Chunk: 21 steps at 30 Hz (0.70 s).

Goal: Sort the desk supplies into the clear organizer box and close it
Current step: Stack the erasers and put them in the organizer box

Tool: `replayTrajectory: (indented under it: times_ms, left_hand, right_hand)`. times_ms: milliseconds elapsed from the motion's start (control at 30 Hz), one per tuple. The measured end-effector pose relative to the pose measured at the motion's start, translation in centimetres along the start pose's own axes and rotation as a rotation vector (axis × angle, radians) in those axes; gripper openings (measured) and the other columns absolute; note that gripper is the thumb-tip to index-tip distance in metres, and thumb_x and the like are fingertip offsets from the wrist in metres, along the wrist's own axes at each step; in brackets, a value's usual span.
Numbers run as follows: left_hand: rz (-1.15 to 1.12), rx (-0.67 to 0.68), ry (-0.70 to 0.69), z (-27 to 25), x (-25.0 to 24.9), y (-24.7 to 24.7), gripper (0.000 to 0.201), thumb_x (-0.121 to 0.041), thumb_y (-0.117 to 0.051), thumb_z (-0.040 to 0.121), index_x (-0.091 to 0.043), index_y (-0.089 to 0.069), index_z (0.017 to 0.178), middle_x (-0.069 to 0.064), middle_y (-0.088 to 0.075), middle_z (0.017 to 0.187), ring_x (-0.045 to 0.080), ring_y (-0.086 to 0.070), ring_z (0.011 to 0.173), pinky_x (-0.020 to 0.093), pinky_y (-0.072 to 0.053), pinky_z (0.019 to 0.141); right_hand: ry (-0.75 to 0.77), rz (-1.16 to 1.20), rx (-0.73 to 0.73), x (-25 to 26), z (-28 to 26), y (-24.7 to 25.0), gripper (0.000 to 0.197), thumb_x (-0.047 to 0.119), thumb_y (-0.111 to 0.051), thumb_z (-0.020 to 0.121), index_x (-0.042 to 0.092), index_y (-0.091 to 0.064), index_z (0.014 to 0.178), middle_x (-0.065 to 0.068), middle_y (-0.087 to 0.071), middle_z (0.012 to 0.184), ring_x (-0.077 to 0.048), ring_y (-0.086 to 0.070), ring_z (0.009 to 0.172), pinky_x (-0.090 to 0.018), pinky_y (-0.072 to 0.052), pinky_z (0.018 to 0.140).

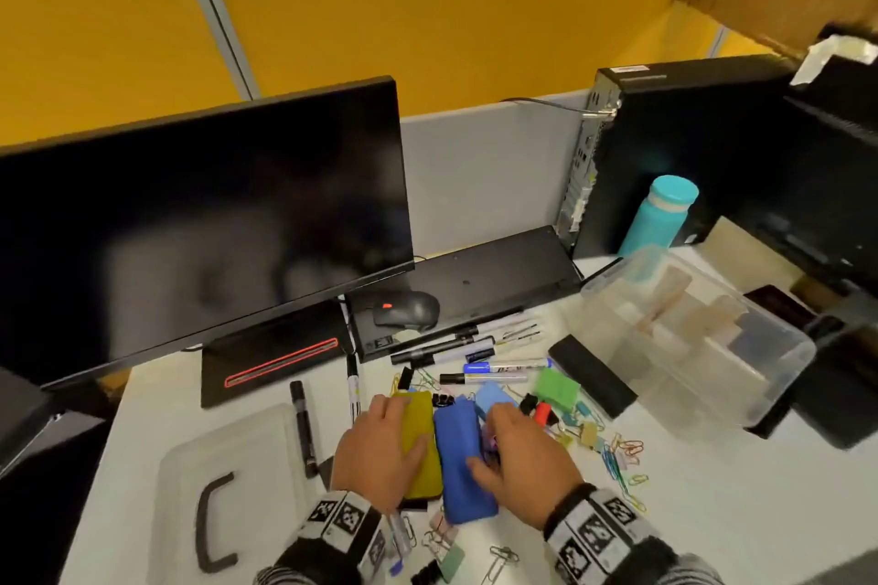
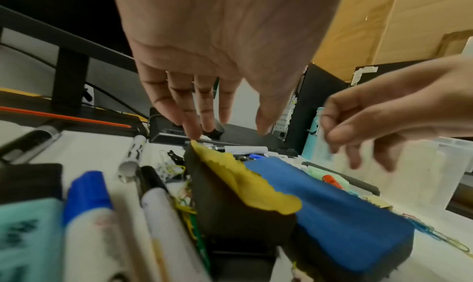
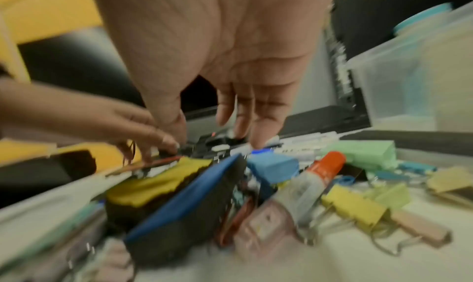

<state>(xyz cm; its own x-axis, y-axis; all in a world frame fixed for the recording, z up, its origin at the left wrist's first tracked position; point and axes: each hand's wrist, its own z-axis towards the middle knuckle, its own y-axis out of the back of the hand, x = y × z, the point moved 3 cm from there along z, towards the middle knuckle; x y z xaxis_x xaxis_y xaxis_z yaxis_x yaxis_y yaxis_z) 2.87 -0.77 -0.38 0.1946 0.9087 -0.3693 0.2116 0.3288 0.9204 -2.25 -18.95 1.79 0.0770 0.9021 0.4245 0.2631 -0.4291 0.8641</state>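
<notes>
A yellow-topped eraser [image 1: 420, 480] and a blue-topped eraser [image 1: 458, 442] lie side by side in a heap of supplies at the desk's front. My left hand [image 1: 389, 432] spreads straight fingers over the yellow eraser [image 2: 245, 179], one fingertip touching its far end. My right hand [image 1: 513, 447] hovers over the blue eraser [image 3: 194, 195], fingers relaxed, thumb against its side, holding nothing. The clear organizer box [image 1: 760, 347] stands open at the right. Its lid [image 1: 190, 466], with a black handle, lies at the left.
Markers [image 1: 499, 367], a green block [image 1: 556, 387], a black eraser [image 1: 591, 375], a glue stick [image 3: 320, 171], binder clips [image 3: 355, 207] and paper clips [image 1: 622, 451] lie scattered around. Behind them are a monitor [image 1: 190, 228], mouse [image 1: 408, 309], teal bottle [image 1: 660, 214] and computer tower [image 1: 689, 147].
</notes>
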Motion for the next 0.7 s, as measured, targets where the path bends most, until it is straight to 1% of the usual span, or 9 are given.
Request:
replayTrajectory:
  times_ms: [67, 167, 300, 467, 567, 600, 633, 667, 700]
  left_hand:
    - [0.063, 0.005, 0.023, 0.7, -0.5, -0.8, 0.056, -0.053, -0.043, 0.091, -0.031, -0.030, 0.140, -0.006, -0.039, 0.134, 0.015, -0.048, 0.115, 0.030, -0.045, 0.093]
    - [0.120, 0.022, 0.040, 1.2, -0.8, -1.8, 0.061, -0.052, -0.044, 0.090, -0.030, -0.027, 0.144, -0.003, -0.034, 0.142, 0.020, -0.047, 0.118, 0.032, -0.046, 0.094]
    - [0.185, 0.056, 0.049, 1.6, -0.5, -2.8, 0.064, -0.056, -0.045, 0.088, -0.030, -0.028, 0.145, -0.005, -0.028, 0.146, 0.020, -0.044, 0.118, 0.031, -0.044, 0.097]
    - [0.187, 0.079, 0.100, 1.8, -0.8, -3.3, 0.073, -0.063, -0.051, 0.081, -0.031, -0.029, 0.143, -0.005, -0.025, 0.147, 0.021, -0.041, 0.120, 0.031, -0.043, 0.099]
    - [0.110, 0.102, 0.144, 2.0, -0.7, -3.4, 0.073, -0.060, -0.057, 0.079, -0.033, -0.029, 0.141, -0.005, -0.023, 0.146, 0.023, -0.039, 0.120, 0.033, -0.043, 0.100]
    - [0.083, 0.109, 0.161, 2.0, -0.6, -3.5, 0.074, -0.058, -0.059, 0.078, -0.033, -0.029, 0.141, -0.005, -0.022, 0.145, 0.024, -0.039, 0.120, 0.034, -0.043, 0.100]
    - [0.061, 0.112, 0.180, 1.9, -0.7, -3.4, 0.075, -0.055, -0.062, 0.077, -0.034, -0.028, 0.140, -0.005, -0.021, 0.145, 0.025, -0.038, 0.120, 0.034, -0.043, 0.099]
    - [0.048, 0.106, 0.194, 1.8, -0.7, -3.4, 0.075, -0.051, -0.064, 0.076, -0.034, -0.028, 0.140, -0.005, -0.020, 0.145, 0.026, -0.038, 0.119, 0.034, -0.044, 0.098]
    - [0.036, 0.099, 0.208, 1.7, -0.8, -3.2, 0.076, -0.047, -0.065, 0.074, -0.034, -0.028, 0.139, -0.004, -0.020, 0.145, 0.027, -0.038, 0.119, 0.034, -0.044, 0.097]
  right_hand:
    - [-0.015, -0.150, 0.034, 0.9, 1.1, -1.6, 0.065, 0.051, -0.047, 0.085, 0.012, -0.031, 0.135, -0.009, -0.039, 0.134, -0.027, -0.041, 0.117, -0.038, -0.040, 0.095]
    - [-0.017, -0.234, 0.079, 1.8, 1.7, -3.6, 0.076, 0.053, -0.048, 0.084, 0.012, -0.020, 0.142, -0.012, -0.021, 0.150, -0.032, -0.030, 0.130, -0.045, -0.036, 0.099]
    - [-0.012, -0.268, 0.099, 0.9, 2.0, -4.2, 0.086, 0.056, -0.051, 0.082, 0.013, -0.011, 0.145, -0.013, -0.017, 0.150, -0.033, -0.030, 0.128, -0.044, -0.036, 0.097]
    - [0.019, -0.286, 0.141, 0.4, 3.5, -5.0, 0.087, 0.049, -0.058, 0.082, 0.014, -0.011, 0.145, -0.016, -0.025, 0.144, -0.035, -0.041, 0.115, -0.042, -0.041, 0.085]
    - [-0.020, -0.255, 0.144, 1.1, 3.7, -4.7, 0.090, 0.044, -0.059, 0.083, 0.015, -0.002, 0.146, -0.019, -0.024, 0.144, -0.036, -0.042, 0.118, -0.043, -0.042, 0.089]
    - [-0.070, -0.228, 0.083, 1.1, 4.0, -4.9, 0.095, 0.047, -0.066, 0.078, 0.015, -0.005, 0.143, -0.020, -0.030, 0.142, -0.036, -0.047, 0.115, -0.042, -0.045, 0.086]
    - [-0.116, -0.163, 0.037, 1.2, 4.2, -4.8, 0.103, 0.052, -0.077, 0.062, 0.014, -0.015, 0.136, -0.020, -0.043, 0.131, -0.034, -0.057, 0.102, -0.039, -0.051, 0.075]
    - [-0.115, -0.136, 0.026, 1.2, 4.5, -5.3, 0.109, 0.053, -0.086, 0.039, 0.017, -0.029, 0.125, -0.019, -0.054, 0.114, -0.031, -0.064, 0.082, -0.035, -0.053, 0.060]
    - [-0.117, -0.105, -0.037, 0.9, 4.7, -5.7, 0.111, 0.048, -0.089, 0.020, 0.020, -0.039, 0.115, -0.016, -0.057, 0.099, -0.029, -0.064, 0.066, -0.032, -0.051, 0.049]
